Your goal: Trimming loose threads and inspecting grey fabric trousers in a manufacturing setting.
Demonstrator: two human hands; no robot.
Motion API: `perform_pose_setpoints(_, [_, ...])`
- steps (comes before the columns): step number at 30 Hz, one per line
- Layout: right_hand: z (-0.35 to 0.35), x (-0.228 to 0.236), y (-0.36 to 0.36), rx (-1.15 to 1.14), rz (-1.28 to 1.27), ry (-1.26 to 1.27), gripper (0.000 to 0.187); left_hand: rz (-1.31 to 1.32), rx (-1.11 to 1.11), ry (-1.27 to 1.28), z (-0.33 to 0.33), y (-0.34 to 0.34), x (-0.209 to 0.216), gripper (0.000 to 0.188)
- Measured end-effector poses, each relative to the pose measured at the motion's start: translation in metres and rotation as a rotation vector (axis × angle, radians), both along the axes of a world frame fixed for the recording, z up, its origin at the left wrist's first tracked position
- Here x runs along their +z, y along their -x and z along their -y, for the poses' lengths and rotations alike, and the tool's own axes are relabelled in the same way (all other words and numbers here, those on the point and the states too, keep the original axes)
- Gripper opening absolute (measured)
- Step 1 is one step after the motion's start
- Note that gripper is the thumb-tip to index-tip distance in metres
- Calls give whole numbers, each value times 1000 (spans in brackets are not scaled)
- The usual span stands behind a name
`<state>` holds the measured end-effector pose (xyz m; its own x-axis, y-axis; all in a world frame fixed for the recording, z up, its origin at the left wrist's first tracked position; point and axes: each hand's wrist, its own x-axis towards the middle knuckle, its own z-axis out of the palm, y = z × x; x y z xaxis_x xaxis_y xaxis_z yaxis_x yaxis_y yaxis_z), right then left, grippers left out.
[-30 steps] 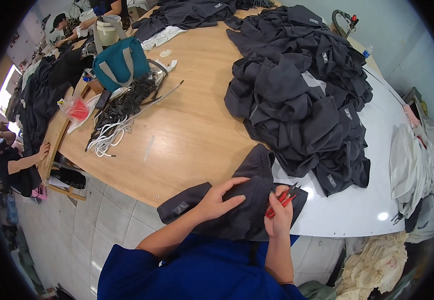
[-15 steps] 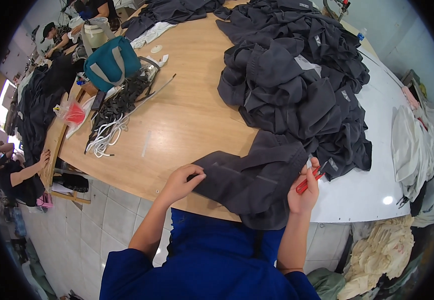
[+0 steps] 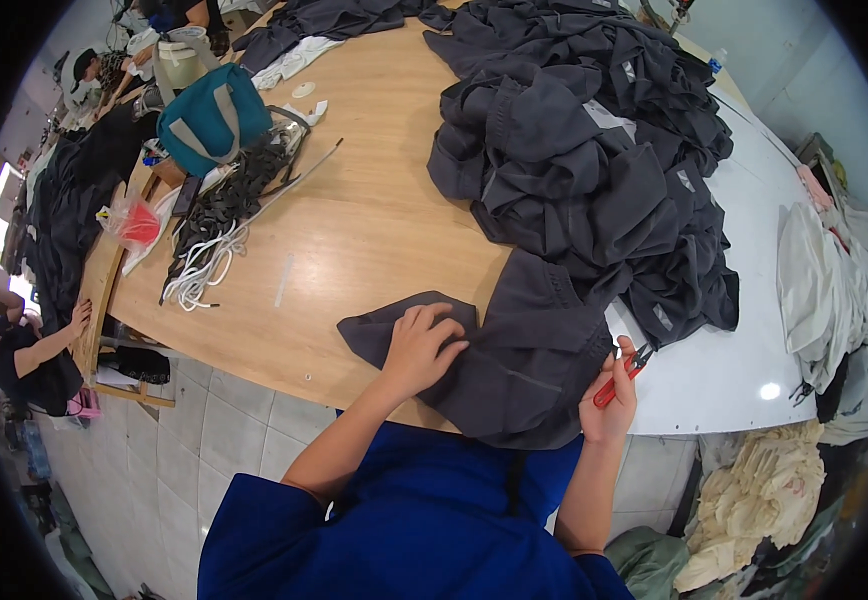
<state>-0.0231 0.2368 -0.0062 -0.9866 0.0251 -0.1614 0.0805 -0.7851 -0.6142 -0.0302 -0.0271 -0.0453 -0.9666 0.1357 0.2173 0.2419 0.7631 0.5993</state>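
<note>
In front of me a dark grey garment (image 3: 519,365) with an elastic-looking gathered band lies over the table's front edge. My left hand (image 3: 419,350) rests on its left part, fingers bent and apart over the cloth, the thumb standing off from them. At the garment's right edge, my right hand (image 3: 609,405) is closed around red-handled thread snips (image 3: 618,384), with their dark blades pointing up and to the right. The right fingertips are close to the band; whether they also pinch cloth I cannot tell.
A big heap of dark grey garments (image 3: 584,180) covers the table's (image 3: 354,210) right side. At left lie a teal bag (image 3: 216,120), black and white cords (image 3: 204,265) and a plastic bag with something red (image 3: 137,222). Cream cloth (image 3: 754,500) is piled at lower right. Other people work at left.
My left hand has shifted right and further onto the garment, its fingers now spread over the cloth. The garment's left part has turned into a pointed fold. My right hand still holds the snips.
</note>
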Motion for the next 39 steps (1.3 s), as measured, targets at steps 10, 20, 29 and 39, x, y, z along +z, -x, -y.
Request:
perform_pose_setpoints(10, [-50, -26, -8, -151, 227, -488, 25, 137, 276, -439, 85, -10, -15, 18])
perform_pose_setpoints(20, [-34, -22, -17, 45, 412, -808, 21, 563, 351, -160, 69, -16, 8, 28])
perform_pose_setpoints(29, [-32, 1, -21, 187, -47, -77, 18, 648, 345, -1760, 110, -25, 5, 36])
perform_pose_setpoints(39, [14, -22, 19, 343, 176, -186, 26, 567, 377, -1862, 110, -27, -4, 44])
